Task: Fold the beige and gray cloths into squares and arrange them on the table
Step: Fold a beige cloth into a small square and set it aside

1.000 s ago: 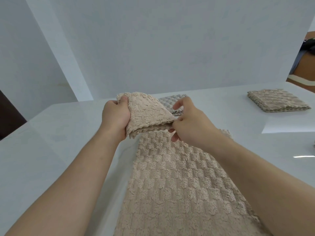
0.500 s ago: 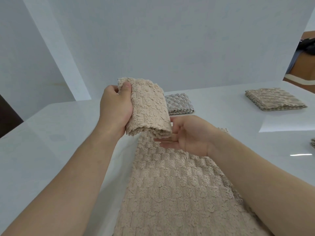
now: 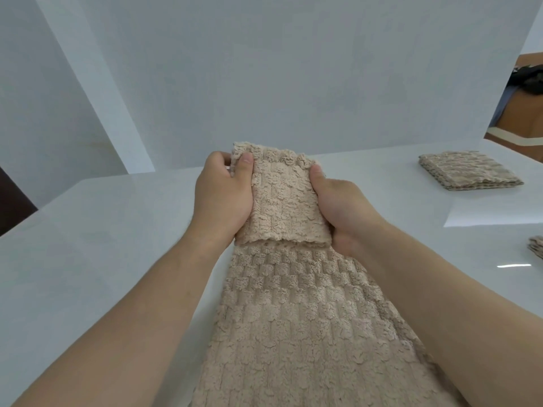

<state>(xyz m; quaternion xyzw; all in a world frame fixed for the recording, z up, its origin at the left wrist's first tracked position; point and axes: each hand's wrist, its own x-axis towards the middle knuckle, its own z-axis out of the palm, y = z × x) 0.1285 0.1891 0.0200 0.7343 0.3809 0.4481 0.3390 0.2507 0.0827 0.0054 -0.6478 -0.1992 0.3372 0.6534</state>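
A long beige plush cloth [image 3: 289,318], its pile raised in a checkered block relief, is running from the bottom centre of the frame up to the middle, where its far end is lying doubled over into a thick rectangular flap with a rounded fold line facing the viewer. The left hand [image 3: 223,198] is gripping the flap's left edge, thumb pressed on the fuzzy upper face and fingers curled behind it. The right hand [image 3: 342,207] is clasping the right edge in the same way, thumb on top near the far corner. At centre right, a folded beige square cloth [image 3: 467,170] of the same texture is resting flat on the glossy white table [image 3: 102,248], well apart from the hands. The scalloped corner of another beige cloth [image 3: 536,250] is showing at the right edge.
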